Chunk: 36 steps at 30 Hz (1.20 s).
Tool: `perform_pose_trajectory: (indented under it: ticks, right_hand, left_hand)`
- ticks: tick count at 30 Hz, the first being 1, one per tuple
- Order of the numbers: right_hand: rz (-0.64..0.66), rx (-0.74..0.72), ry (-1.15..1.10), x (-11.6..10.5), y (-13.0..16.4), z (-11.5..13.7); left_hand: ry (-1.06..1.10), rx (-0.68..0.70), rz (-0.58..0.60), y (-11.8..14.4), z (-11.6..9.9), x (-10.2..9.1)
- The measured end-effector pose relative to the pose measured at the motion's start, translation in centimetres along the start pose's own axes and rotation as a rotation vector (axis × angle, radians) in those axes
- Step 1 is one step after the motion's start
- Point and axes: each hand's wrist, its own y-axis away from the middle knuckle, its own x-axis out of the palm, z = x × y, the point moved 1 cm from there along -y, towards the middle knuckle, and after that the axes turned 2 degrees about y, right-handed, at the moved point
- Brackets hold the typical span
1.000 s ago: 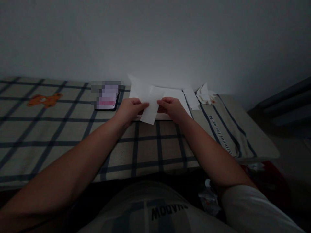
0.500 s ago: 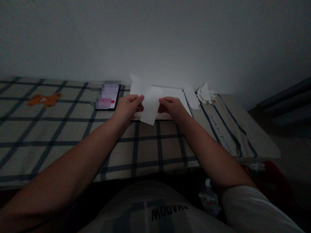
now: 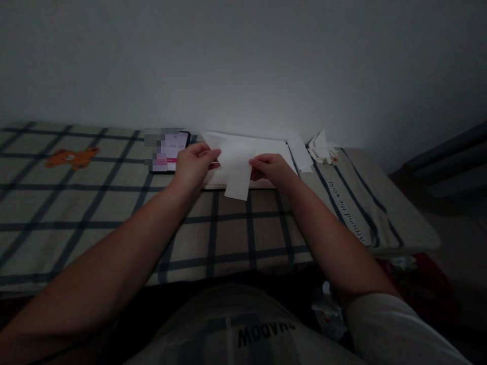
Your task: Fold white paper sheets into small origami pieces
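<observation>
Both hands hold one white paper sheet [image 3: 236, 175] just above a checked cloth [image 3: 114, 213] on the table. My left hand [image 3: 193, 165] pinches the sheet's left edge, fingers closed on it. On the right edge, my right hand [image 3: 271, 170] grips it the same way. The sheet's lower end hangs down between the hands. Beneath and behind it lies a stack of white paper [image 3: 272, 147] by the wall.
A phone [image 3: 167, 151] with a lit screen lies left of my left hand. Small folded paper pieces [image 3: 320, 147] sit at the right by the wall. An orange bear print [image 3: 72, 156] marks the cloth at far left. The table's right edge [image 3: 411, 238] drops off.
The raised left flap of the sheet has come down flat. The sheet has turned so its lower end hangs straighter. Both hands stay on it.
</observation>
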Motion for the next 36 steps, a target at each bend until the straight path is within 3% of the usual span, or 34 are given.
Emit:
perform_pose_trajectory:
  ticks: [10, 18, 24, 26, 28, 30, 32, 34, 36]
  right_hand:
    - [0.009, 0.056, 0.045, -0.4, -0.2, -0.2]
    - [0.027, 0.065, 0.081, -0.9, -0.2, 0.2]
    - [-0.147, -0.009, 0.055, -1.6, -0.5, -0.3]
    - [-0.21, -0.031, 0.046, -1.8, -0.6, -0.3]
    - [-0.228, -0.04, 0.046, -2.0, -0.7, -0.3]
    - [-0.188, -0.054, 0.072, -2.0, -0.7, -0.2]
    - [-0.104, -0.092, 0.142, -1.8, -0.5, -0.1]
    - [-0.014, -0.148, 0.24, -1.4, -0.2, 0.0]
    - [0.049, -0.197, 0.324, -1.0, 0.1, 0.2]
  left_hand:
    - [-0.041, -0.004, -0.069, -0.1, -0.3, -0.3]
    - [0.061, -0.055, -0.085, -0.8, 0.2, -0.6]
    - [0.008, -0.005, -0.093, -0.9, 0.1, -0.9]
    - [-0.158, 0.061, -0.057, -0.9, 0.0, -1.2]
    - [-0.39, 0.236, -0.008, -0.7, -0.5, -1.4]
    - [-0.603, 0.46, 0.063, -0.1, -1.1, -1.4]
    - [-0.702, 0.59, 0.15, 0.6, -1.6, -1.2]
    - [-0.765, 0.617, 0.245, 1.2, -1.8, -0.9]
    - [-0.809, 0.551, 0.36, 1.5, -1.7, -0.5]
